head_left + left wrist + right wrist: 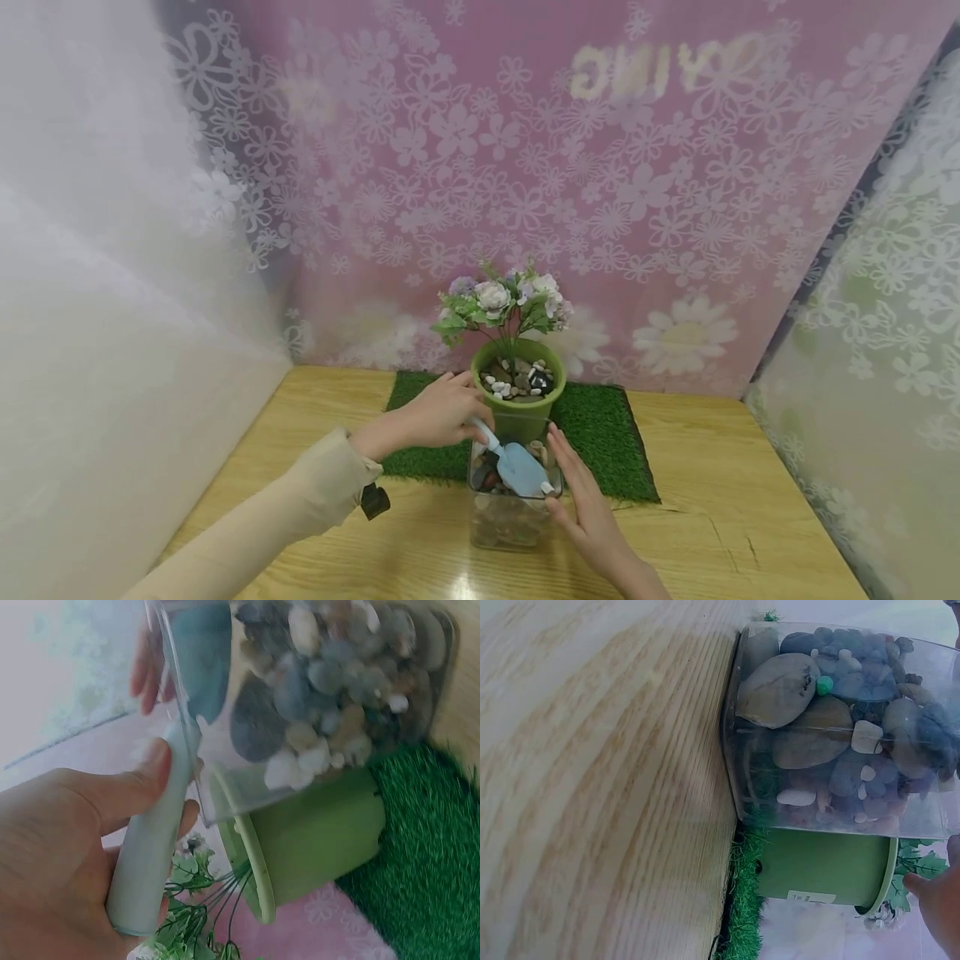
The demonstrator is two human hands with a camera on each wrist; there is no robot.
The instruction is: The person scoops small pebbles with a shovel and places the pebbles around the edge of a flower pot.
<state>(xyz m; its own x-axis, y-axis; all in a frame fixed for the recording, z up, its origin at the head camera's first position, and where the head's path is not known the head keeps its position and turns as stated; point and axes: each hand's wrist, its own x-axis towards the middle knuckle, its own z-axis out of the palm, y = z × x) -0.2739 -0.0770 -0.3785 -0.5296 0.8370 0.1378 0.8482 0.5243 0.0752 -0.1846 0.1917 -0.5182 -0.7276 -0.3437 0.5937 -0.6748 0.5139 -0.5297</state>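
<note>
My left hand (446, 411) grips the pale handle of a small light blue trowel (522, 472), its thumb laid along the handle in the left wrist view. The trowel's blade points down and to the right inside a clear plastic container (510, 547). Mixed pebbles (814, 735), grey, brown and white, fill much of the container, and a small white pebble (547, 487) shows at the blade's tip. At the container's right side is my right hand (587, 508), fingers extended and holding nothing.
Just behind the container stands a green flowerpot (525, 423) with white and purple flowers (495, 297) and pebbles in it. A green turf mat (603, 442) lies under the pot on the wooden table (352, 550). A pink floral curtain (480, 192) hangs behind.
</note>
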